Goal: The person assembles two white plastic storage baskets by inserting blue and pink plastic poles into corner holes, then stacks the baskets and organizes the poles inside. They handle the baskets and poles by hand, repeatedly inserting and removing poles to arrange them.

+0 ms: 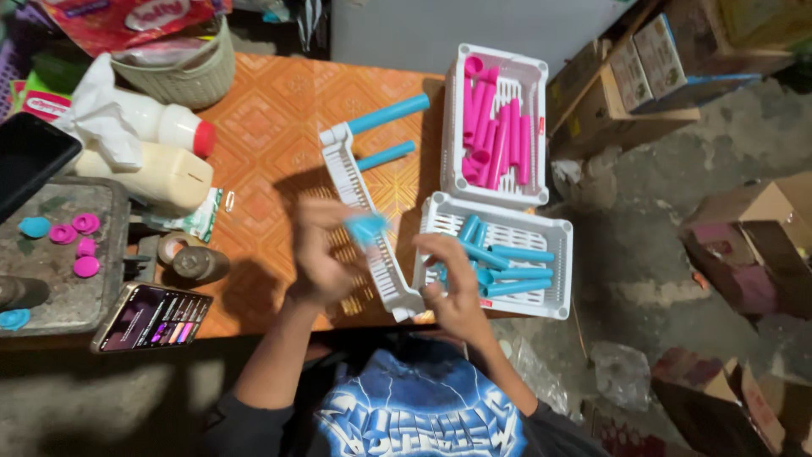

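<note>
Blue plastic tube [367,228], blurred, is pinched in the fingers of the left hand [319,251], held above a long white slatted rack panel [365,216] that lies across the orange patterned table [271,127]. Two blue tubes [387,114] stand fixed at the panel's far end. The right hand [452,283] curls closed beside the panel's near end, at the edge of a white basket [558,279] of loose blue tubes just to the right; what it grips I cannot tell. Farther off sits a second white basket [534,76] filled with pink tubes [495,127]. A phone [152,317] lies at the near left.
</note>
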